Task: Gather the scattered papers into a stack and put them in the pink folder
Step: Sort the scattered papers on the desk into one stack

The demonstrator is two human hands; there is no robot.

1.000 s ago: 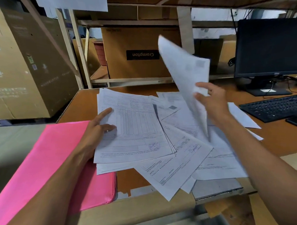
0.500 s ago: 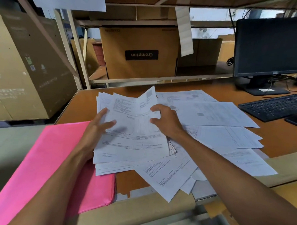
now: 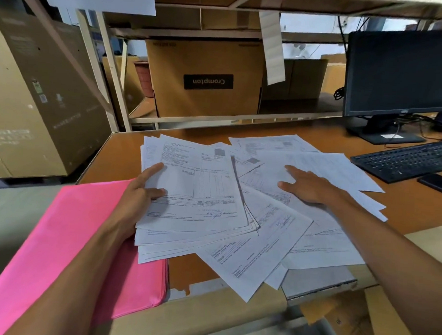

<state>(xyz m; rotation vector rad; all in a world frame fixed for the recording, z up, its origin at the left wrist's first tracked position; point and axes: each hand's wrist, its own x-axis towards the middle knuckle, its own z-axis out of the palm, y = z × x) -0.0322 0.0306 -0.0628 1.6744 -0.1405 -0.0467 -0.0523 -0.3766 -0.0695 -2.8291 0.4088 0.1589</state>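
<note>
Orange desk [image 3: 119, 157] under storage shelving, entries as follows. Left hand [image 3: 140, 191]: we are pinching the stack [image 3: 196, 191] at its left edge, thumb and forefinger on top, other fingers hidden. Right hand [image 3: 307, 186]: we are laying it flat, fingers slightly spread, on the loose sheets [image 3: 262, 245] beside the stack. Pink folder [image 3: 60, 236]: lying at the left, its edge under the stack. Handling, in our judgement: we are best sliding one sheet across at a time, squaring edges.
</note>
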